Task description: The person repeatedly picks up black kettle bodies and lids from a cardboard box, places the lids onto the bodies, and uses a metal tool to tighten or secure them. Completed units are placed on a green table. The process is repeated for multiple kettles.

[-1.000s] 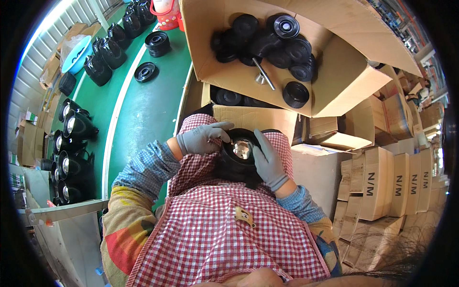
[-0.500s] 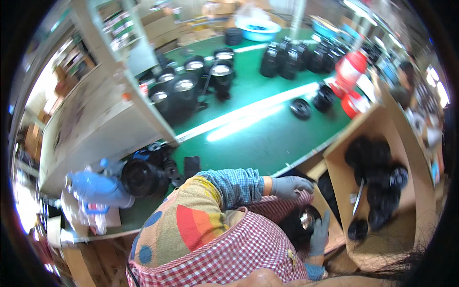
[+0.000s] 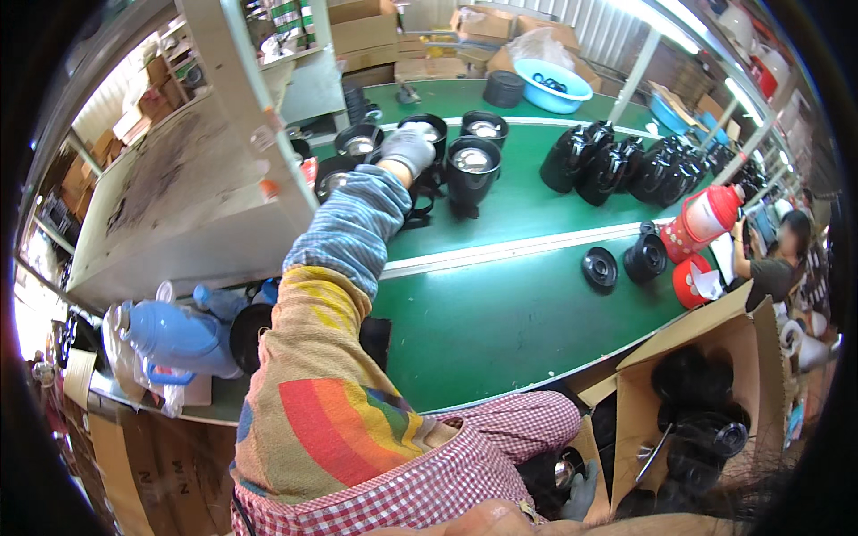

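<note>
The green surface (image 3: 483,344) sweeps right across the middle, and from there I read the clock. Out at four o'clock stands an open cardboard box (image 3: 639,402), dark parts heaped inside! Pale blue basin (image 3: 559,103) at one o'clock, on the surface's far side; big blue jug (image 3: 174,335) between eight and nine; red-and-white flask (image 3: 702,219) just short of three. Glossy black vessels (image 3: 603,174) line up at two.

Now the action: a cluster of black pots (image 3: 472,174), silvery inside, stands between eleven and twelve, and in goes the left hand (image 3: 408,150), gloved in grey, fingers bent over one pot's rim; whether it's clamped there, I can't tell. Down at five, by the checked apron, another pot (image 3: 545,475) sits in the lap, the gloved right hand (image 3: 581,493) right beside it, its grip unclear from here. Smallest, at three: a round black lid (image 3: 600,268), lying flat.
</note>
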Demonstrator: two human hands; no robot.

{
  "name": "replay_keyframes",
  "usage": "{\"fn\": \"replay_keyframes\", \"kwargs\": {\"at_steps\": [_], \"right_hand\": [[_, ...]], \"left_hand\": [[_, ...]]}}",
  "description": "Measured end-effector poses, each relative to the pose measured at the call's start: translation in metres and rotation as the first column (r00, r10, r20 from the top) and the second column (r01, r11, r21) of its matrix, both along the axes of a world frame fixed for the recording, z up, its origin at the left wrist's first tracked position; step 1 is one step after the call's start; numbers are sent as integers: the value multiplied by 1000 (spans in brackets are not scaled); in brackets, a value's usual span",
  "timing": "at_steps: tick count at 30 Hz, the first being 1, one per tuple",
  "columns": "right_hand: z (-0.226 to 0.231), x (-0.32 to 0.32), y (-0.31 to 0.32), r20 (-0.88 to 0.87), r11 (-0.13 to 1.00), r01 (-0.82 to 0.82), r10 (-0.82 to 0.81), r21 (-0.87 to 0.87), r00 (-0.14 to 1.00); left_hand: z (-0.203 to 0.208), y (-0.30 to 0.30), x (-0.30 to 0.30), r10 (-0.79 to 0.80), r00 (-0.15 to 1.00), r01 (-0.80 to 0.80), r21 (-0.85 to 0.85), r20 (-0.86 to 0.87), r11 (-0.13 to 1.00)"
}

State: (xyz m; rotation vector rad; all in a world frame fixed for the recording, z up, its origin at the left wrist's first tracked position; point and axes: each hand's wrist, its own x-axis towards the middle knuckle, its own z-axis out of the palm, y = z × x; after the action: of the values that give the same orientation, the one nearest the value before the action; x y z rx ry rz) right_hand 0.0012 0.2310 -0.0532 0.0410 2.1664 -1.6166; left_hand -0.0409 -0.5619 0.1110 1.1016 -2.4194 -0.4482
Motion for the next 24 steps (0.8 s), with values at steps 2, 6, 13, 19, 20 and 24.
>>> {"fn": "replay_keyframes", "kwargs": {"at_steps": [2,6,13,19,20,24], "right_hand": [[-6,3,4,10,1000,22,-22,-5,1000],[-1,2,-7,-32,997,65,-64,52,997],[13,-14,-25,3,985,113,-114,132,993],[18,-23,-45,31,971,140,-148,195,988],[18,-27,-49,31,971,133,-142,199,989],[19,-35,-59,21,970,125,-132,211,991]], "left_hand": [[4,-16,-19,26,992,-32,51,123,998],[-10,-31,-66,-60,957,81,-61,285,995],[-27,-74,-136,-217,864,204,78,454,976],[-41,-76,-164,-308,842,314,62,443,947],[-44,-79,-164,-290,866,311,14,408,950],[-40,-61,-166,-360,876,372,27,322,928]]}}
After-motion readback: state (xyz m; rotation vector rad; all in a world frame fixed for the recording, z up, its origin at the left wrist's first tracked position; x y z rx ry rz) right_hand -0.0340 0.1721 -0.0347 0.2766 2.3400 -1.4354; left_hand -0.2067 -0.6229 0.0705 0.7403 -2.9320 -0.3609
